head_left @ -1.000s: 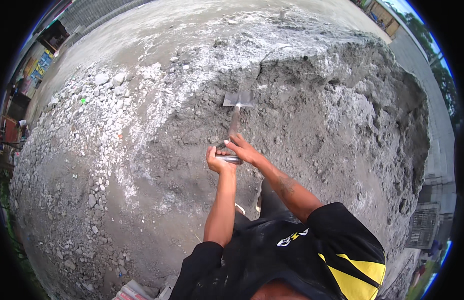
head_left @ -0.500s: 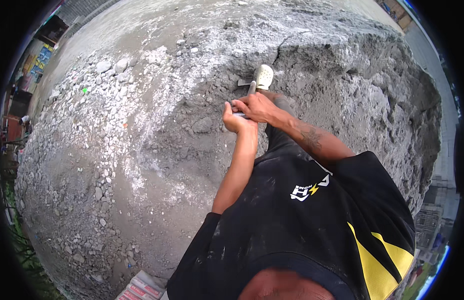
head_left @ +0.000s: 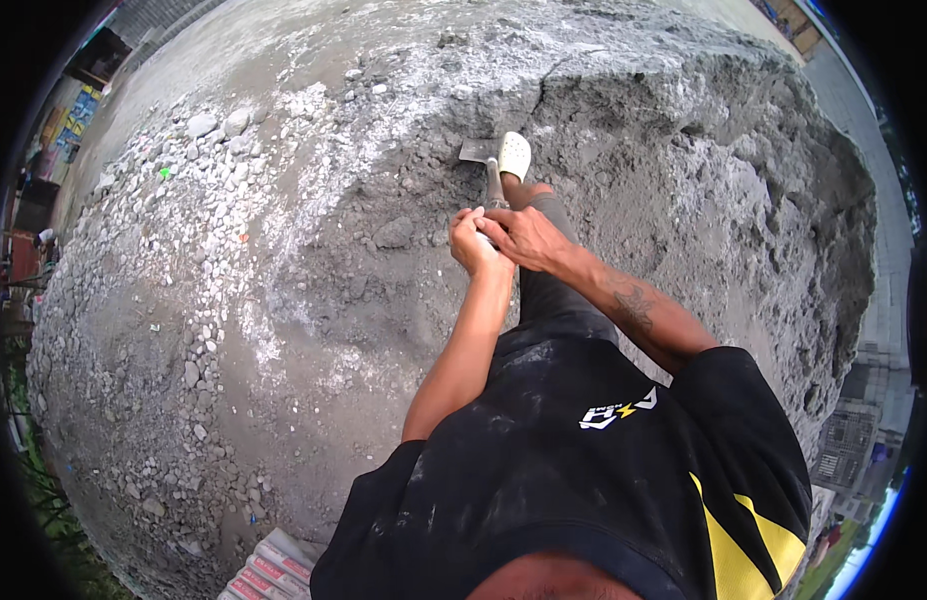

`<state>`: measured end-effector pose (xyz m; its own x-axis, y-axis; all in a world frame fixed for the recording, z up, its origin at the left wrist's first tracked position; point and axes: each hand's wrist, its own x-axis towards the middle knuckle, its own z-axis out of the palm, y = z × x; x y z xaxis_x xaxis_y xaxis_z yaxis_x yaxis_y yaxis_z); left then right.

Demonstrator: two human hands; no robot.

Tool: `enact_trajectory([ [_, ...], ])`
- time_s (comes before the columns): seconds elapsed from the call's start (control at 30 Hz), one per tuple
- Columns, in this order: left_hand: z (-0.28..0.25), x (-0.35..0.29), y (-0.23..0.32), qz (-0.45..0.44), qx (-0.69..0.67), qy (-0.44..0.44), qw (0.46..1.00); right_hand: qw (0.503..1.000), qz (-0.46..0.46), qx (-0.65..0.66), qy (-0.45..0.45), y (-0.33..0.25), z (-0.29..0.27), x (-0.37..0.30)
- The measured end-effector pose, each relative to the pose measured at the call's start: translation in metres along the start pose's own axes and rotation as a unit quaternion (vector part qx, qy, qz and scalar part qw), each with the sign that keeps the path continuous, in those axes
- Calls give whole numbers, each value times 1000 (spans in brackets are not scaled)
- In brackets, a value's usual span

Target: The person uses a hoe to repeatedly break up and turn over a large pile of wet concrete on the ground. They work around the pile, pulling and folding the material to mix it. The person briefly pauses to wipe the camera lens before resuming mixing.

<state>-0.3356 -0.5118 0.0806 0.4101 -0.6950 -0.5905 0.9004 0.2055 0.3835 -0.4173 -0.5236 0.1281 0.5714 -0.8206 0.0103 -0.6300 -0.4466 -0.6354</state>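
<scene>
Grey sand-and-gravel heap (head_left: 313,300) spreads all around. Shovel (head_left: 488,172) stands just beyond the fingers, blade sunk in the heap, pale shoe (head_left: 514,155) pressing on it. Left hand (head_left: 470,243) and right hand (head_left: 523,236) both clenched tight around its handle top, touching each other.

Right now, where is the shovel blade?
In the head view, just above centre: the shovel blade is dug into the grey sand pile, beside the white shoe, beyond both hands' grip on the handle.

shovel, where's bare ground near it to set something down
Smooth grey patch left of the left hand, between the shovel and the white gravel band. Crowded: the gravel itself, the sand heap right, and the foot on the blade.
</scene>
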Motion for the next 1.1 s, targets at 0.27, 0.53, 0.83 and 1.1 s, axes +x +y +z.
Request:
enact_trajectory([
  [0.27,-48,102,-22,84,-72,12,994,993,-85,-72,-39,27,42,49],
  [0.53,-69,63,-57,10,3,68,998,995,39,-74,-52,85,82,-1],
  [0.83,-148,45,-79,-11,79,126,989,999,14,-7,-43,109,137,-59],
  [1.1,-302,47,-148,-114,22,97,988,992,-1,-55,-110,200,250,-153],
])
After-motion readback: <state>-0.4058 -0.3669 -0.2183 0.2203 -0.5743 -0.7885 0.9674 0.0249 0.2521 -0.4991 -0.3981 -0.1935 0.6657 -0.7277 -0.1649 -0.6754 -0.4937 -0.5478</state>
